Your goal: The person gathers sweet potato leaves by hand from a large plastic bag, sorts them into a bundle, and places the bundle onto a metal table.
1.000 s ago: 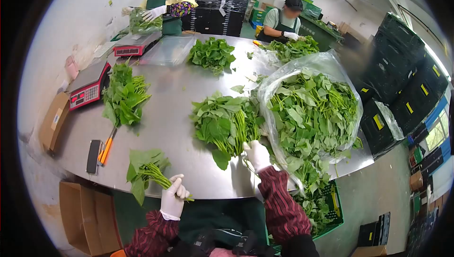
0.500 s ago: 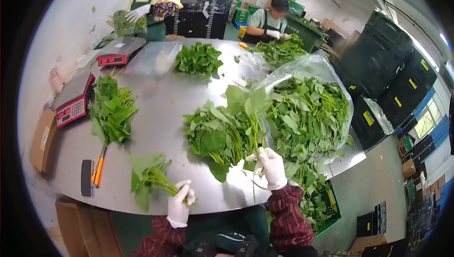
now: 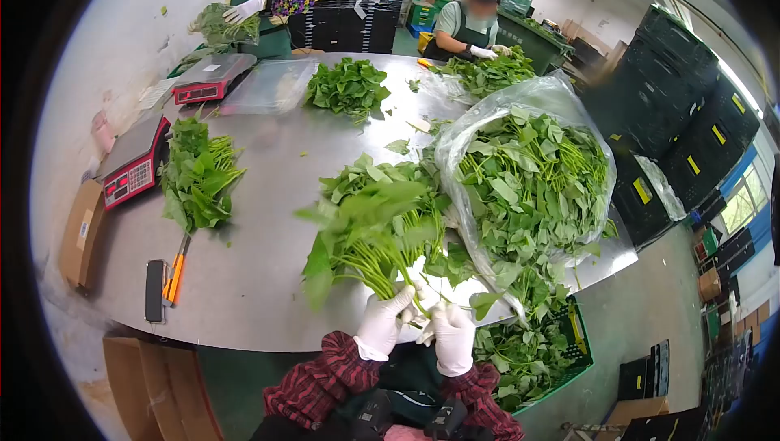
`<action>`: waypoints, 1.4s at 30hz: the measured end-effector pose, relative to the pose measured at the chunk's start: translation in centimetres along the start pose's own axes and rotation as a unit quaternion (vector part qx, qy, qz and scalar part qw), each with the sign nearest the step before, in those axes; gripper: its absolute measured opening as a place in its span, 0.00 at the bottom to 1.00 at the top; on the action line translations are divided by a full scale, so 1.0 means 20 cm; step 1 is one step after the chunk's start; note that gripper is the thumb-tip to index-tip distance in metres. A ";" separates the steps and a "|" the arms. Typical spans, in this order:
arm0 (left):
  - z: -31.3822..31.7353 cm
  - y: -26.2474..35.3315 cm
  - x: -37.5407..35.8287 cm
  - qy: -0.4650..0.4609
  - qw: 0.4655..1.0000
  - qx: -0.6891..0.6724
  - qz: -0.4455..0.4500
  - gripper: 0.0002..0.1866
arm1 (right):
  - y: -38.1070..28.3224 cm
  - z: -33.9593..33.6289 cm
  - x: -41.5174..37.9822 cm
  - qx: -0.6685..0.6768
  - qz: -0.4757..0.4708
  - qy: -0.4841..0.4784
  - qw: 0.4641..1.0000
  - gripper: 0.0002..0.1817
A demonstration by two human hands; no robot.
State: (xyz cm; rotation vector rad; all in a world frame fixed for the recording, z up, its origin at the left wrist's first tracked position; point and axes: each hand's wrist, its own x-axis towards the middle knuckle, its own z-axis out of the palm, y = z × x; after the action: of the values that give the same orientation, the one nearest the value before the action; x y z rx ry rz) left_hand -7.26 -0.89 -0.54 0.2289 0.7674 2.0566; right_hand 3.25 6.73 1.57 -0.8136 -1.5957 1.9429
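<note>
My left hand, in a white glove, is closed around the stems of a bunch of leafy greens. The bunch's leaves point away from me, and some are blurred by motion. Close beside it, my gloved right hand pinches a leafy green stem at the lower ends of the bunch. Both hands are at the table's near edge, almost touching. Behind the held bunch lies a pile of greens, partly covered by it. To the right, a clear plastic bag lies open around a large heap of greens.
On the steel table are a bundle of greens, an orange-handled knife, a phone and two red scales. A green crate with greens stands below right. Two co-workers handle greens across the table.
My left hand has moved right with its bunch, from the near left to beside my right hand. My right hand has come down and slightly left, lowering the stem it held upright.
</note>
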 end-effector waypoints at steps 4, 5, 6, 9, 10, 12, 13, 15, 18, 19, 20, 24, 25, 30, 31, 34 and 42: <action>0.02 -0.05 -0.01 0.084 0.995 -0.015 0.047 0.10 | 0.03 -0.35 0.07 -0.379 -0.282 0.258 0.843 0.15; -0.01 0.00 0.00 0.087 0.994 0.002 0.072 0.10 | -0.03 -0.46 0.08 -0.032 -0.136 0.240 0.961 0.14; -0.05 0.05 0.00 0.061 0.993 0.031 0.091 0.10 | -0.06 -0.62 0.09 -0.143 -0.058 0.302 0.941 0.14; -0.12 0.20 -0.04 0.069 0.980 0.097 0.161 0.06 | 0.02 -1.10 0.11 -0.588 0.066 0.394 0.704 0.26; -0.08 0.26 -0.07 0.112 0.976 0.101 0.157 0.07 | -0.05 -1.07 0.10 -0.583 0.088 0.384 0.711 0.25; -0.04 0.34 -0.12 0.150 0.970 0.112 0.155 0.09 | 0.03 -1.09 0.13 -0.644 -0.027 0.311 0.698 0.20; -0.07 0.35 -0.13 0.151 0.970 0.114 0.153 0.09 | -0.12 -0.82 0.13 -0.487 -0.035 0.301 0.819 0.13; -0.17 0.36 -0.16 0.155 0.969 0.138 0.132 0.09 | 0.07 -0.67 0.27 -0.440 -0.175 0.172 0.864 0.06; -0.26 0.35 -0.19 0.152 0.965 0.142 0.159 0.10 | 0.25 -0.29 0.50 -0.473 -0.167 0.039 0.864 0.14; -0.28 0.35 -0.21 0.147 0.963 0.153 0.166 0.10 | 0.29 -0.18 0.60 -0.440 -0.106 0.035 0.891 0.16; -0.27 0.34 -0.20 0.149 0.956 0.158 0.198 0.12 | 0.28 -0.07 0.66 -0.482 -0.147 0.055 0.862 0.17; -0.31 0.40 -0.24 0.115 0.976 0.034 0.183 0.16 | 0.33 0.00 0.92 -0.585 -0.111 -0.039 0.803 0.17; -0.32 0.41 -0.25 0.115 0.975 0.036 0.186 0.16 | 0.24 0.02 0.90 -0.583 -0.114 -0.039 0.803 0.17; -0.43 0.38 -0.21 0.137 0.978 -0.030 0.154 0.09 | -0.07 0.04 0.68 -0.229 -0.072 0.000 0.971 0.16; -0.42 0.37 -0.19 0.152 0.978 -0.029 0.137 0.07 | -0.08 0.03 0.65 -0.182 -0.050 -0.038 0.981 0.15; -0.33 0.30 -0.13 0.180 0.975 -0.028 0.128 0.05 | -0.18 0.06 0.49 -0.068 0.006 -0.080 0.994 0.17; -0.18 0.16 0.00 0.121 0.989 -0.002 0.089 0.06 | -0.10 0.07 0.28 0.058 0.053 -0.182 0.980 0.14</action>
State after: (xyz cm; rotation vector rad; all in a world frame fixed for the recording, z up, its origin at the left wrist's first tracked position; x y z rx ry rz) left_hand -11.12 -3.68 -1.45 0.0445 0.9177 2.2821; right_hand -1.68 10.00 3.01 -0.5256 -1.6441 2.3447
